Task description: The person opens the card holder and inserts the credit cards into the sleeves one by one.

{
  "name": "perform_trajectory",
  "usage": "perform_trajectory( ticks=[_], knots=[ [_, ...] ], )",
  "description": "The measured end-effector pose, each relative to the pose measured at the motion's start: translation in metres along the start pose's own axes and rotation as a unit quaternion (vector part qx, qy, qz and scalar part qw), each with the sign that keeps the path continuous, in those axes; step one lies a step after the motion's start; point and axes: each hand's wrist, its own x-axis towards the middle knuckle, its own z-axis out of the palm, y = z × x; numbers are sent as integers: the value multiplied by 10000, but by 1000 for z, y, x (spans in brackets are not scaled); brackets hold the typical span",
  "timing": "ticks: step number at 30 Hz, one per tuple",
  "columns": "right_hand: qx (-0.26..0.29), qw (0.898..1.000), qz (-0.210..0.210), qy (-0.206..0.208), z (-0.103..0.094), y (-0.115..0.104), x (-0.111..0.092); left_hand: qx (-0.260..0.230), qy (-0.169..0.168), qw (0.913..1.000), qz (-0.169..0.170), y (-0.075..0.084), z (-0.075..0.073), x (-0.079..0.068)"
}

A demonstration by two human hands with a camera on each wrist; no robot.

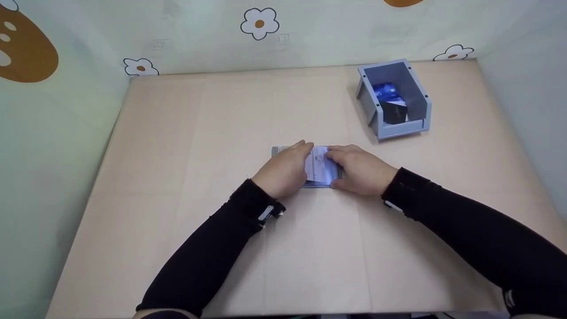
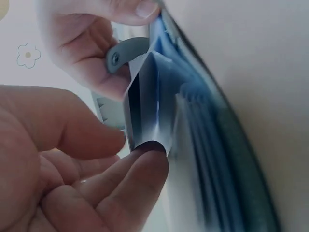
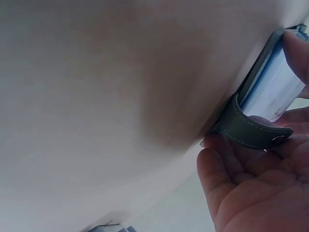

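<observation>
A card holder with a grey-green cover and several clear sleeves lies open on the table between both hands. My left hand is at its left part, and in the left wrist view its thumb and fingers pinch a sleeve that bulges open. My right hand grips the right end, thumb near the front edge and fingers at the far edge. In the right wrist view, the cover's snap strap sticks out beside the right hand's fingers. Printed white paper or a card shows in the top sleeve.
A grey plastic bin stands at the back right of the table. Inside lie a blue card and a black card, with something white between them. Pale walls with flower prints border the table at the back and sides.
</observation>
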Motion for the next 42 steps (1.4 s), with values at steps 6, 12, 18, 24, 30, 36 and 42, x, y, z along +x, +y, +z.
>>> perform_trajectory(
  ticks=[6, 12, 18, 24, 30, 36, 42],
  knots=[
    [50, 10000, 62, -2, 0, -1, 0, 290, 165, 9992, 211, -2, 6, 1],
    [145, 9998, 110, 35, 1, -1, -1, 428, 280, 9981, 335, -1, 9, 2],
    [179, 9997, 155, 43, 0, -1, -1, 572, 293, 9970, 429, 0, 10, 5],
    [235, 9995, 230, 41, 1, -1, -1, 654, 349, 9961, 478, 2, 11, 6],
    [259, 9995, 175, 86, 2, 0, -2, 740, 487, 9940, 637, -2, 13, 6],
    [253, 9996, 126, 67, 2, 0, -2, 967, 661, 9908, 678, -9, 15, 2],
    [253, 9995, 210, 13, 1, 0, -2, 1111, 491, 9913, 506, -14, 15, -4]
  ],
)
